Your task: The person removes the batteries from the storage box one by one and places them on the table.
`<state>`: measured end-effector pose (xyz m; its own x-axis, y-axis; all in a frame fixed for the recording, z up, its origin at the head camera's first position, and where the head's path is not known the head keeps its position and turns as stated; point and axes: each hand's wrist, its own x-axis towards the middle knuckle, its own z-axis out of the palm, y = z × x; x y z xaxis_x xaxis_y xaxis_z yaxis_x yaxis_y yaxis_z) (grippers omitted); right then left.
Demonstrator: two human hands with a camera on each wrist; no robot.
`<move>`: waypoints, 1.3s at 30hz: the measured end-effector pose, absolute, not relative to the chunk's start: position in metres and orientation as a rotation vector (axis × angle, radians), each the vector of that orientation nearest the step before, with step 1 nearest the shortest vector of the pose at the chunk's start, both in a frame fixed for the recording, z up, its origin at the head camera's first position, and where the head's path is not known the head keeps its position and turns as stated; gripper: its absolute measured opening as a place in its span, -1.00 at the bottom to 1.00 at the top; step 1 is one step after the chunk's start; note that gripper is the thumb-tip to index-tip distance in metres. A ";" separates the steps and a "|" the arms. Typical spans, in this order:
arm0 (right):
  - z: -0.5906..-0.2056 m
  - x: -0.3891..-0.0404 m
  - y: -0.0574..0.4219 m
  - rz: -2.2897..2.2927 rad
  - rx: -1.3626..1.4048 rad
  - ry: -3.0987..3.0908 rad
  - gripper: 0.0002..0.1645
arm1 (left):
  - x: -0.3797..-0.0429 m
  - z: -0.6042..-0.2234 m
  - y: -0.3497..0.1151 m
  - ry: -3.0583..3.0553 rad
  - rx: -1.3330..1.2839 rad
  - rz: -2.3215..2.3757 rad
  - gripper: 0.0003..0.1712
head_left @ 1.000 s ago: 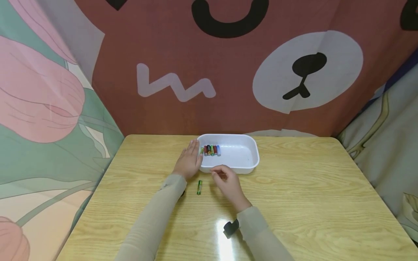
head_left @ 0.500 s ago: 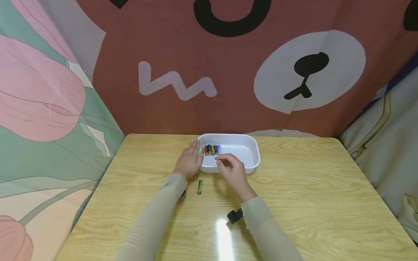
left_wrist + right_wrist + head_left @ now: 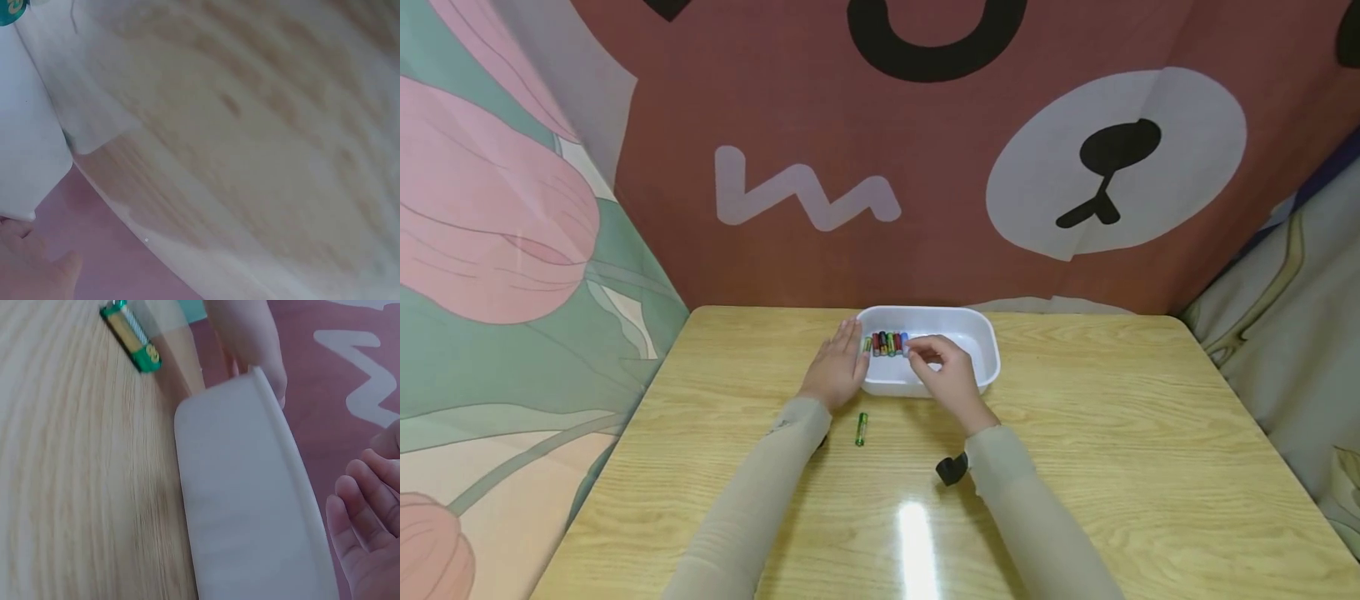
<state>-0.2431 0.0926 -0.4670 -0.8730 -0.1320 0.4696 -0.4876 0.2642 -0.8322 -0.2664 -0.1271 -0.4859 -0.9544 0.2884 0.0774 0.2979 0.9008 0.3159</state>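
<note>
A white plastic tray (image 3: pixel 895 386) stands near the far edge of the table. Several AAA-looking batteries (image 3: pixel 891 344) lie side by side in its left part, with a blue one (image 3: pixel 905 340) at the right end. My left hand (image 3: pixel 837 367) lies along the tray's left side, fingers straight. Over the tray, my right hand (image 3: pixel 947 373) has bent fingers, its thumb and index tips close to the blue battery; I see nothing held in it. In the right wrist view its fingers (image 3: pixel 359 515) curve loosely above the tray wall (image 3: pixel 244 475). One green battery (image 3: pixel 862 429) lies on the table before the tray.
The wooden table (image 3: pixel 1112 467) ends at a brown printed curtain (image 3: pixel 940 258) behind the tray. A flowered curtain (image 3: pixel 497 208) hangs at the left, another cloth (image 3: pixel 1292 350) at the right. A small black device (image 3: pixel 952 469) sits at the right wrist.
My right hand has moved from the tray's front rim up and to the right, over the tray beside the blue battery. The left hand and the batteries stay in place.
</note>
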 end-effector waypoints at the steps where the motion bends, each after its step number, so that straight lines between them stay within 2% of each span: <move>1: -0.467 -0.245 0.093 1.644 0.565 -2.240 -0.82 | -0.266 -0.486 -0.127 -3.033 -0.469 -0.505 -0.25; 39: -0.473 -0.300 0.093 1.423 0.508 -2.655 -0.62 | -0.267 -0.485 -0.127 -3.039 -0.484 -0.494 -0.25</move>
